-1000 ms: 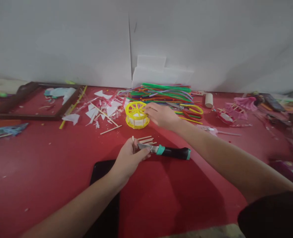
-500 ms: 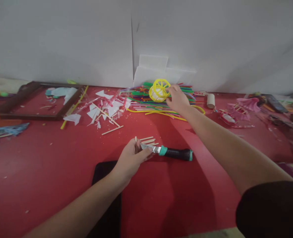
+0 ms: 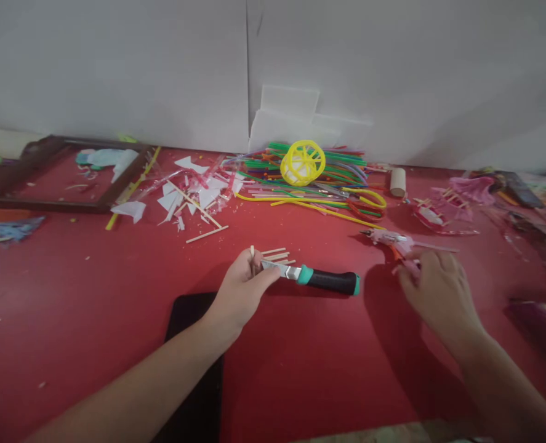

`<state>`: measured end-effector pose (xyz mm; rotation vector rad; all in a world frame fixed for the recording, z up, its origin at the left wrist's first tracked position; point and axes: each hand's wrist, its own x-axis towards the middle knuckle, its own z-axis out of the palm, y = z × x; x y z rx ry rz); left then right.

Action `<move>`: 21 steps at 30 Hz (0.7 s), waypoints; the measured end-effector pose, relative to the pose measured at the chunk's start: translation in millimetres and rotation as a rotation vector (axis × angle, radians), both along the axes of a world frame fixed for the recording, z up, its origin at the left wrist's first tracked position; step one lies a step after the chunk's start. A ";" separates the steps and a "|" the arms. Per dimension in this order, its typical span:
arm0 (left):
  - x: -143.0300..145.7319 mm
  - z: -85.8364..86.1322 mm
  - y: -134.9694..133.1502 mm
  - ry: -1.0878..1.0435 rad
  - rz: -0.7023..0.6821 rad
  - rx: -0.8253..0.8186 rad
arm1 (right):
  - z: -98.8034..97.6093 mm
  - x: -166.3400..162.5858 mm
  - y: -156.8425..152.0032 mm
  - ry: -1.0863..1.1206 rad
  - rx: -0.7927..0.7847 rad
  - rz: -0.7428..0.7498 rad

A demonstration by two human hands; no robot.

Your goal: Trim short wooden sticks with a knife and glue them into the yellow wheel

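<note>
My left hand (image 3: pixel 240 283) is closed near the middle of the table. It grips a short wooden stick (image 3: pixel 252 253), with the thumb across the metal end of a cutter knife (image 3: pixel 330 281) that has a black and teal handle. Several short sticks (image 3: pixel 279 255) lie just beyond these fingers; which of them the hand touches is hidden. On the right, my right hand (image 3: pixel 439 289) has its fingers around the handle of a pink glue gun (image 3: pixel 393 240), whose nozzle points left. A yellow round frame with spokes (image 3: pixel 303 162) rests on the coloured pipe cleaners (image 3: pixel 346 169) at the back.
Paper scraps (image 3: pixel 208 194) and sticks litter the back left beside a brown frame (image 3: pixel 51 204). A cardboard tube (image 3: pixel 397 182) and a pink craft piece (image 3: pixel 429 215) are at the right. Under my left forearm lies a flat black object (image 3: pixel 192 307).
My right hand has let go of the yellow round frame, leaving it on the pipe cleaners. It has moved right and nearer, onto the glue gun. My left hand stays nearly still.
</note>
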<state>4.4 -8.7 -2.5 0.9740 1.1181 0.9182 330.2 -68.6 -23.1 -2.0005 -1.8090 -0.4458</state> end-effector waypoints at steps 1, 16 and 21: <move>0.4 1.8 0.1 0.031 0.000 0.014 | -2.3 6.6 -9.8 0.012 -0.019 -0.008; 2.8 4.3 -0.4 0.000 -0.033 0.108 | 29.0 -41.3 1.5 0.214 -0.042 0.271; 1.2 2.8 -1.6 -0.005 -0.055 0.093 | 26.3 -113.0 21.9 0.228 -0.366 0.573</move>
